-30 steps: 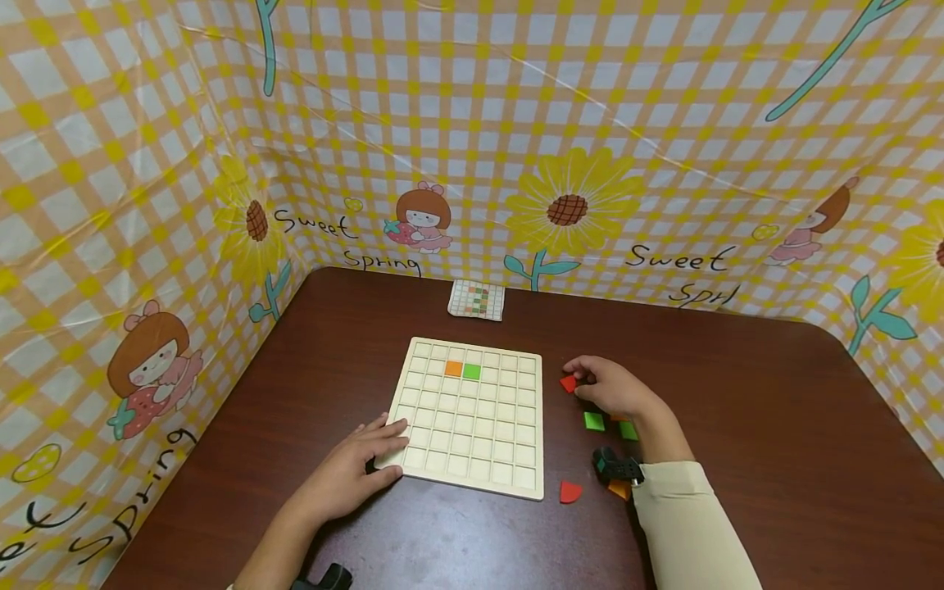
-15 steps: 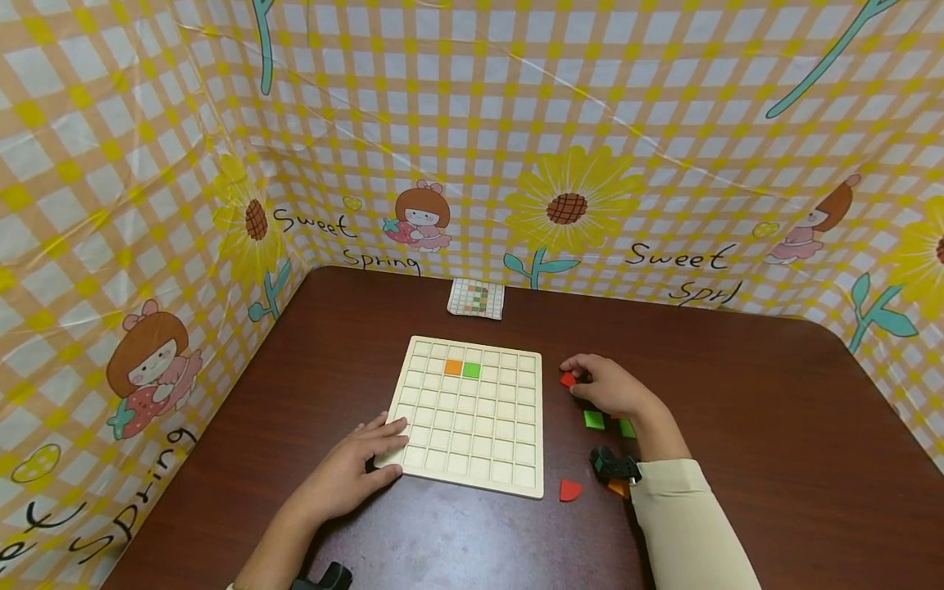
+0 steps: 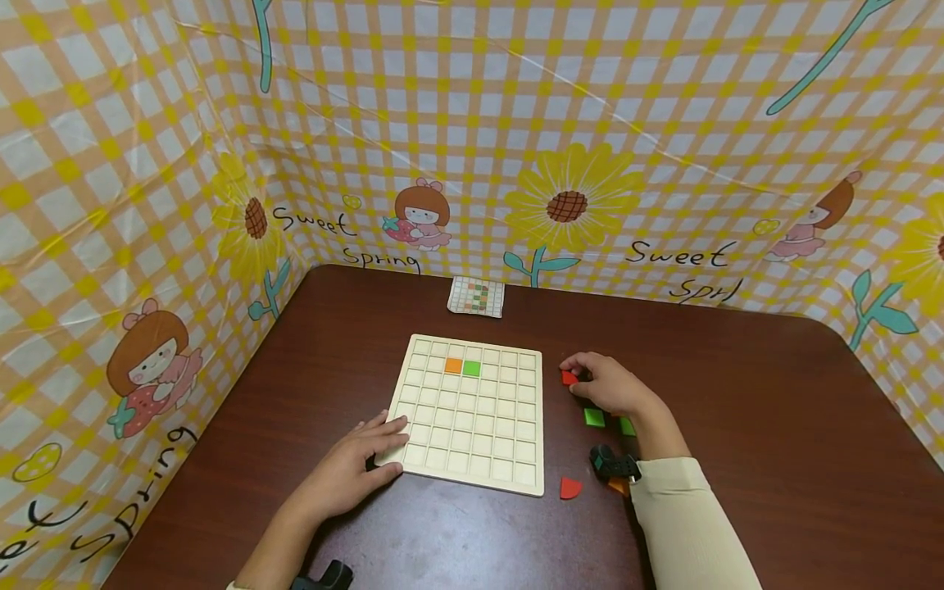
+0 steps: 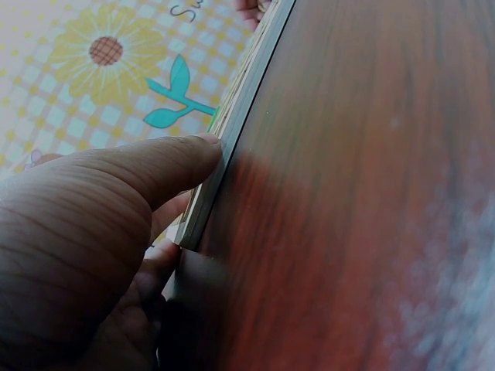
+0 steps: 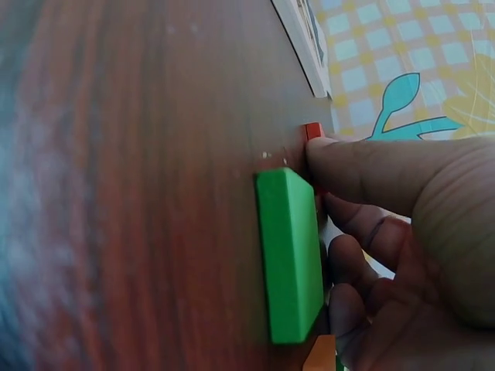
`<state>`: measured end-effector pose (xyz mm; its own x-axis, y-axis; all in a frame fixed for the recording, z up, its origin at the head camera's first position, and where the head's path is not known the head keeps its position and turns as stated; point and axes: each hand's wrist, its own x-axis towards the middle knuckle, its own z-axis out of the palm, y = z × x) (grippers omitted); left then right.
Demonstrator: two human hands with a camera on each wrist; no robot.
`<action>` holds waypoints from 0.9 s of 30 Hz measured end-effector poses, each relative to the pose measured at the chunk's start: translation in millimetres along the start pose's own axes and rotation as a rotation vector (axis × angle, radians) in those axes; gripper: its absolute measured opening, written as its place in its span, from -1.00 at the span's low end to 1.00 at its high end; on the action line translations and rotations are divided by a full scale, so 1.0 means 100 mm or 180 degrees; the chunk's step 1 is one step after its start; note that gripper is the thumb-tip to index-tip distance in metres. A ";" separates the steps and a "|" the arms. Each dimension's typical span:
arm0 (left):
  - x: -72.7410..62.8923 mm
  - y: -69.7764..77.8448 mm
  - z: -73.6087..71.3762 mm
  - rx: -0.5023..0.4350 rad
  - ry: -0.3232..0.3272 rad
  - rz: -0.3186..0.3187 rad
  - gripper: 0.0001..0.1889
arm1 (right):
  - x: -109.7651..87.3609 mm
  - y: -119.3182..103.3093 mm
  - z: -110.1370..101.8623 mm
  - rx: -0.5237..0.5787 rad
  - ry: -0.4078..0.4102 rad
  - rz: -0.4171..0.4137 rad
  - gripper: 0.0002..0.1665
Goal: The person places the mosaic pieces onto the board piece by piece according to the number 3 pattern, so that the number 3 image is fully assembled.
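Showing bright red, a small piece (image 3: 568,378) sits between right-hand fingers (image 3: 583,360)

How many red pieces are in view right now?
2: one small red piece pinched by the right hand, one rounded red piece beside the near right corner of the board. More may be hidden under that hand.

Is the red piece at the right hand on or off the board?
Off. The right hand pinches the red piece to the right of the board, with table visible between the two.
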<state>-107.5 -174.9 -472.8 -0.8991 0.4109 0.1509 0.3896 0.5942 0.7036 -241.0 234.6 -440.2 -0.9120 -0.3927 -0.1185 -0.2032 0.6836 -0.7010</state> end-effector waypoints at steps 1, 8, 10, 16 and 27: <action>0.00 0.00 0.00 -0.0003 -0.0001 -0.0001 -0.57 | 0.00 0.00 0.01 -0.0026 0.0022 0.0017 -0.67; 0.01 0.00 0.00 -0.0011 -0.0007 0.0012 -0.57 | 0.01 -0.05 0.01 -0.0074 0.0049 0.0002 -0.72; 0.01 0.00 0.00 -0.0010 -0.0006 0.0012 -0.57 | 0.01 -0.05 0.01 -0.0060 0.0041 0.0035 -0.72; 0.01 0.00 -0.01 0.0011 -0.0003 0.0021 -0.57 | 0.02 -0.04 0.00 -0.0028 0.0037 0.0081 -0.73; 0.01 0.00 -0.01 0.0021 -0.0001 0.0032 -0.57 | 0.02 -0.03 0.02 -0.0104 0.0114 0.0033 -0.74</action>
<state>-108.3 -175.3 -472.6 -0.8950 0.4171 0.1578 0.4000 0.5945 0.6975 -242.0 230.4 -439.2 -0.9262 -0.3635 -0.0999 -0.2046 0.7074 -0.6765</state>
